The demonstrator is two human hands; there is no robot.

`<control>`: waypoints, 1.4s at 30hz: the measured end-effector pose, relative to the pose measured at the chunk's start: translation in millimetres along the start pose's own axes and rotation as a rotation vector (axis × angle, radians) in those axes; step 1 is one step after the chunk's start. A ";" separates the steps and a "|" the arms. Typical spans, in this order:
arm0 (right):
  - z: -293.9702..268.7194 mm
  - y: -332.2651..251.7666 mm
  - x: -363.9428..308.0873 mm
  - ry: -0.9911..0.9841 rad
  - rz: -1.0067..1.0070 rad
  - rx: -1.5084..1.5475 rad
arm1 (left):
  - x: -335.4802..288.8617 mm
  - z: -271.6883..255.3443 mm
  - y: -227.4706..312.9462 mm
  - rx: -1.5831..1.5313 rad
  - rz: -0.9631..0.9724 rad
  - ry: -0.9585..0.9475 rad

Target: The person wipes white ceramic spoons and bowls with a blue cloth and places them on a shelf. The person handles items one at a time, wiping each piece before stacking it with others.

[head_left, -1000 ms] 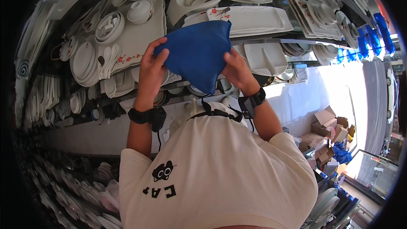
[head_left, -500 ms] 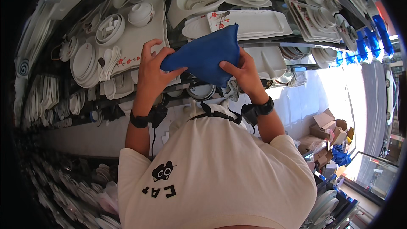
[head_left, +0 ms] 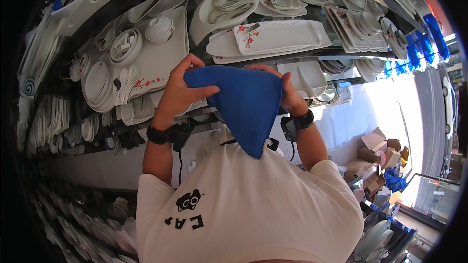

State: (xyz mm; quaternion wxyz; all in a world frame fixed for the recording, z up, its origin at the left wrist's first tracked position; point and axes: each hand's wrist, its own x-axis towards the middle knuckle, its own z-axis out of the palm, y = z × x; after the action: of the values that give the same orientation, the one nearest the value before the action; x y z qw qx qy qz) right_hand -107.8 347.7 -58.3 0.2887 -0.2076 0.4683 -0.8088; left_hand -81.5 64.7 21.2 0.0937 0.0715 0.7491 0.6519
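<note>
Both my hands are raised in front of my chest and hold a blue cloth [head_left: 243, 104]. My left hand [head_left: 179, 93] grips its upper left corner, thumb across the fabric. My right hand [head_left: 288, 96] grips the upper right edge, mostly hidden behind the cloth. The cloth hangs as a triangle, its lower corner pointing down onto my cream T-shirt [head_left: 253, 204]. Each wrist wears a black band, and the right one carries a black watch [head_left: 292, 125].
Glass shelves [head_left: 292, 56] in front of me carry white dishes: long flower-painted platters [head_left: 273, 36], stacked plates [head_left: 97, 80], a lidded bowl [head_left: 159, 28]. Blue dishes [head_left: 429, 29] sit at the upper right. Cardboard boxes [head_left: 378, 148] lie on the floor at the right.
The cloth has come down from shelf height toward my chest and now hangs with one corner pointing down. Both hands stayed closed on it and moved lower.
</note>
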 end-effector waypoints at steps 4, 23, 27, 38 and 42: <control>-2.7 18.8 -4.7 -0.050 -0.100 -0.050 | 17.7 9.5 -14.5 -0.068 0.169 0.130; 14.7 -46.4 114.7 0.147 0.121 -0.860 | -9.3 1.7 -56.9 -0.646 -0.136 0.371; -50.9 -73.9 195.0 0.221 -0.155 -1.395 | -38.4 -15.1 -66.6 -0.638 -0.182 0.473; -127.8 -47.2 343.5 0.007 -0.019 -2.096 | -99.4 -29.0 -92.4 -0.737 -0.279 0.733; -153.9 -34.0 350.8 -0.016 -0.079 -2.064 | -110.6 -37.0 -79.4 -0.675 -0.270 0.691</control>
State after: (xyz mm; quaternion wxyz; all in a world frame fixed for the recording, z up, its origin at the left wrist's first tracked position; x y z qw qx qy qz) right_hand -472.5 227.2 -78.6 -0.0537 -0.3749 0.9253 -0.0206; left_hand 18.5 -7.4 -47.3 -0.0586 -0.2804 0.4863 0.8255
